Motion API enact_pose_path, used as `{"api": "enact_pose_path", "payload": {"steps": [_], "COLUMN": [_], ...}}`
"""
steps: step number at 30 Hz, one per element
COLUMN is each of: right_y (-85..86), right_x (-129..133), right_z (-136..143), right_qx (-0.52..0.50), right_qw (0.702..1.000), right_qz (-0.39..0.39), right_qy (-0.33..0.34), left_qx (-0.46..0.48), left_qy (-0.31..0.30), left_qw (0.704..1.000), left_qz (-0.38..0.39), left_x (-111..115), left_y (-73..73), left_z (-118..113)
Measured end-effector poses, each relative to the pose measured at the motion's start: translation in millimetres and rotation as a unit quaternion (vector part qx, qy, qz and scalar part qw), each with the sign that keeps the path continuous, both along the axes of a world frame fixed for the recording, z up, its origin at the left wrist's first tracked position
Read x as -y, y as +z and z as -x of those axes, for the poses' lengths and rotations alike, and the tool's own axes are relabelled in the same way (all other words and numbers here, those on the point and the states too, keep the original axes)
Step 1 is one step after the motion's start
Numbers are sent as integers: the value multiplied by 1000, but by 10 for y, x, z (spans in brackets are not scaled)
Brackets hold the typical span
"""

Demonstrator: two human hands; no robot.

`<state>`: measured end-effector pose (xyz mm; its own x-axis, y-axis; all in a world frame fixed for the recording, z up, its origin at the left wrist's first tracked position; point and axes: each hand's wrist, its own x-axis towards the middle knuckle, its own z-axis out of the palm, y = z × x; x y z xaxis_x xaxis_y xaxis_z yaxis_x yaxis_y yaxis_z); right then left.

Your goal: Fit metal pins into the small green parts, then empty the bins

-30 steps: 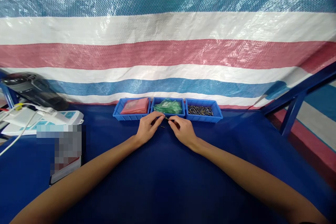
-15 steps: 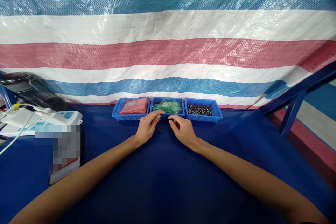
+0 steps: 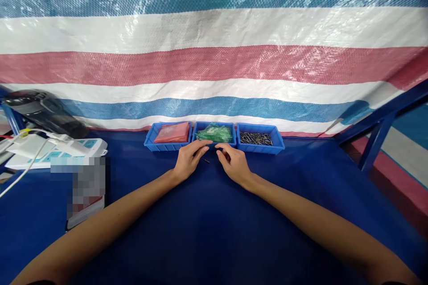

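My left hand (image 3: 190, 159) reaches in front of the middle blue bin (image 3: 214, 144), its fingers stretched toward the right and its thumb a little apart from them. Facing it is my right hand (image 3: 234, 161), fingers bent, with a gap between thumb and forefinger. I see nothing held in either hand. On the blue tabletop between them, close to the left thumb, lies one small dark screw-like piece (image 3: 206, 160). Green plastic bags (image 3: 214, 133) fill the middle bin just beyond my fingertips.
The left blue bin (image 3: 163, 147) holds pink sheets or bags (image 3: 173, 133); the right blue bin (image 3: 278, 142) holds many small dark and brass-coloured metal pieces (image 3: 256, 138). At left are a power strip (image 3: 96, 148), a dark bottle (image 3: 47, 113) and a blurred-out flat object (image 3: 87, 187). Striped sheeting (image 3: 214, 67) hangs behind.
The small screw-like piece has shifted slightly away from me and turned flatter across the view. Both hands stay nearly where they were, and the whole view has tilted a little.
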<state>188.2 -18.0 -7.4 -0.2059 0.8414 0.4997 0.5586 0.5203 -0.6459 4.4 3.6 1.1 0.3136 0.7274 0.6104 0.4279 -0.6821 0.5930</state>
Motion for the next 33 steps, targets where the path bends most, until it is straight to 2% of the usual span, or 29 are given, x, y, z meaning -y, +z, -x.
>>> {"api": "enact_pose_path", "payload": {"steps": [20,33], "right_y": [25,41], "right_x": [26,22], "right_z": [1,14], "right_qx": [-12,0], "right_qw": [1000,998], "right_qz": [0,-19], "right_qy": [13,57], "left_qx": [-15,-11], "left_qy": [1,5], "left_qw": [1000,1000], "left_qz": [0,9], "left_x": [19,33], "left_y": [14,29], "left_z": [-13,-11]}}
